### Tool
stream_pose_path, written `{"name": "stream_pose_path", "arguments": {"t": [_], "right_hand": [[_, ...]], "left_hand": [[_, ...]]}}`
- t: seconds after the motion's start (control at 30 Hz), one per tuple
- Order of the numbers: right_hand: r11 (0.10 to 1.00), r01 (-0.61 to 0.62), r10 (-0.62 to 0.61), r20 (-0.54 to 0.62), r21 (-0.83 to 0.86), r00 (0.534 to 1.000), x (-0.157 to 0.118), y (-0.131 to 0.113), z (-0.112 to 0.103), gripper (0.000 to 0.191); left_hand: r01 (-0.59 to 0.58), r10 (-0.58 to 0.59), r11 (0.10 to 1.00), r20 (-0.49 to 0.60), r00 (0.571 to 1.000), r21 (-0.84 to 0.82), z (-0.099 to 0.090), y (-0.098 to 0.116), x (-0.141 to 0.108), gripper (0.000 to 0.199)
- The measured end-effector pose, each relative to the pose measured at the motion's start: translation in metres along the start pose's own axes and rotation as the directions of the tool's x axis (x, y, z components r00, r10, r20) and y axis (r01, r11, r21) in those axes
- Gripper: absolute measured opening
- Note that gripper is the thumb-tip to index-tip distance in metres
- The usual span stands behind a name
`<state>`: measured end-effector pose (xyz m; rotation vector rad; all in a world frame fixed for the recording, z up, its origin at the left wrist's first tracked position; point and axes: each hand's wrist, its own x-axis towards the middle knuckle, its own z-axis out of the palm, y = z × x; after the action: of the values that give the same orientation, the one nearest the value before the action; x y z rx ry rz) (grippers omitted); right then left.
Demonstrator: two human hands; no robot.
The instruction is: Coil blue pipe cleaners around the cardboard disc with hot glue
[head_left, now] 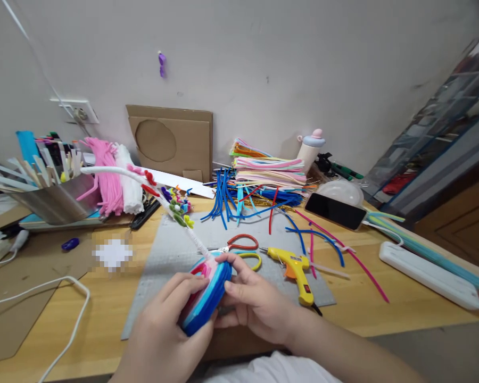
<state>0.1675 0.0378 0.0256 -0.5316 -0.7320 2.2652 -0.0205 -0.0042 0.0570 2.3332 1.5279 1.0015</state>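
Observation:
Between my two hands is a round pipe-cleaner piece (211,298) with blue, light blue, white and pink bands, tilted on its edge. My left hand (170,319) wraps its left side, fingers over the pink face. My right hand (251,300) pinches its upper right rim with thumb and fingertips. A white fuzzy stem (197,240) rises from the piece and arches to the left, bearing small red, green and yellow pipe-cleaner shapes. Just beyond my hands lie red- and yellow-handled scissors (243,243) and a yellow hot glue gun (293,266) on a grey cutting mat (151,287).
Bundles of coloured pipe cleaners (267,170) are piled at the back, with loose strands to the right. A phone (335,210) and a white power strip (429,274) lie at right. A metal container (59,199) of sticks stands left, near upright cardboard (191,141). A white cable (74,324) crosses front left.

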Motion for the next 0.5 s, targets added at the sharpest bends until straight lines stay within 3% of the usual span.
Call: {"name": "stream_pose_path", "arguments": {"t": [0.17,0.3,0.5], "right_hand": [[1.000,-0.009,0.009,-0.005,0.007,1.000,0.004,-0.004,0.004,0.037],[0.999,-0.004,0.007,-0.059,0.042,0.998,0.009,-0.009,0.005,0.037],[1.000,0.002,0.000,-0.100,0.019,0.995,0.012,-0.012,0.002,0.038]], "left_hand": [[0.051,-0.039,0.997,0.191,0.981,-0.060,-0.015,-0.006,0.018,0.036],[0.014,0.022,0.995,0.346,0.938,-0.101,-0.027,-0.015,0.039,0.051],[-0.068,0.106,0.989,0.319,0.942,-0.129,-0.027,-0.027,0.041,0.059]]}}
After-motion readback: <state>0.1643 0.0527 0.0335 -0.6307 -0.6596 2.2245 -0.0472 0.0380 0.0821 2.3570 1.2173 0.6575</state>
